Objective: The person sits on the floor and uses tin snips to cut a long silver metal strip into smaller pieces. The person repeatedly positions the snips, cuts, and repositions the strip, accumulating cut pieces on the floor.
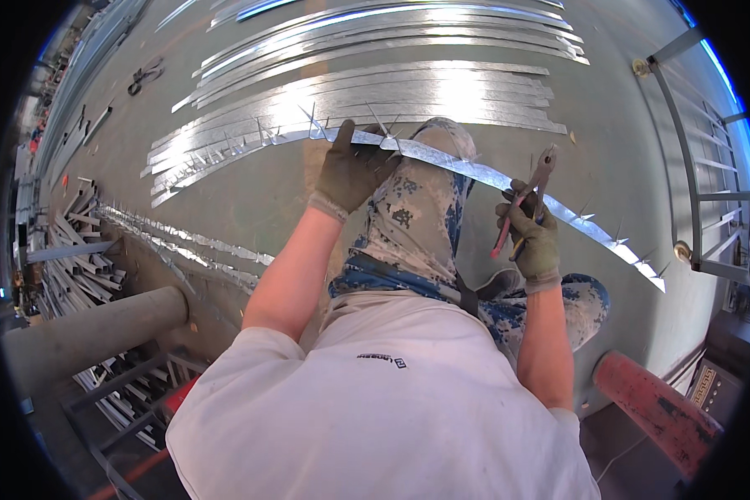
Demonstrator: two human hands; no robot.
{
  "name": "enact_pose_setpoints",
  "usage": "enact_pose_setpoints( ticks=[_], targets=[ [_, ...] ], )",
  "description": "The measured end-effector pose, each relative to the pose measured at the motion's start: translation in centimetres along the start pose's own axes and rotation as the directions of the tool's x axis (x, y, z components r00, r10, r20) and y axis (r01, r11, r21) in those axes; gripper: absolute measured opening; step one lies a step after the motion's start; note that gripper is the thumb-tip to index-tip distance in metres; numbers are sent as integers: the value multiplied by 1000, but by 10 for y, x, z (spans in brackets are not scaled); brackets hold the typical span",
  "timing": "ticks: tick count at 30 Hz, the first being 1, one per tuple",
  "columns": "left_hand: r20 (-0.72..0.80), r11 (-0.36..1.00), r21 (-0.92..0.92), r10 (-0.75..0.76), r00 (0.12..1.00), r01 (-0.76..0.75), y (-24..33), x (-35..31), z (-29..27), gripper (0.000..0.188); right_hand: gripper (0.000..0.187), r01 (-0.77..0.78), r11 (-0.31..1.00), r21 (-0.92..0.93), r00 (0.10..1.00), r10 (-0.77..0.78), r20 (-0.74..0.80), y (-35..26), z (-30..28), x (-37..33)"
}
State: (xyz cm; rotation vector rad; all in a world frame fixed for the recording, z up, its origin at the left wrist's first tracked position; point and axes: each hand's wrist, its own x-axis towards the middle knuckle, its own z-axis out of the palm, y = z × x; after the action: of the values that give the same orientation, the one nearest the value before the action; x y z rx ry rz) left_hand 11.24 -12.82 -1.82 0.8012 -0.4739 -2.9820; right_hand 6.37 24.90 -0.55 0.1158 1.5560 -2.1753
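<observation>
A long, thin shiny metal strip with upright spikes runs across in front of me, over my raised knee. My left hand, in a dark olive work glove, is closed on the strip near a cluster of spikes. Farther right, my gloved right hand grips a pair of pliers, jaws pointing up and away, with a reddish handle showing. The strip passes behind this hand; whether the fingers also touch it is hidden. Its right end slopes down toward the floor, with several more spikes on it.
Flat metal strips lie in rows ahead on the floor. Spiked strips lie to my left, near a pile of metal profiles and a thick pipe. A wheeled metal rack and a red cylinder stand at right.
</observation>
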Motion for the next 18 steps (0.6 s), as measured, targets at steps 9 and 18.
enact_pose_setpoints(
  ticks=[9,18],
  targets=[
    [-31,984,2,176,984,-176,-9,43,1,37,47,11,999,-31,999,-10,51,-6,6,11],
    [142,986,88,130,981,-143,-27,47,-21,35,47,-29,999,34,999,28,30,-3,-12,52]
  ],
)
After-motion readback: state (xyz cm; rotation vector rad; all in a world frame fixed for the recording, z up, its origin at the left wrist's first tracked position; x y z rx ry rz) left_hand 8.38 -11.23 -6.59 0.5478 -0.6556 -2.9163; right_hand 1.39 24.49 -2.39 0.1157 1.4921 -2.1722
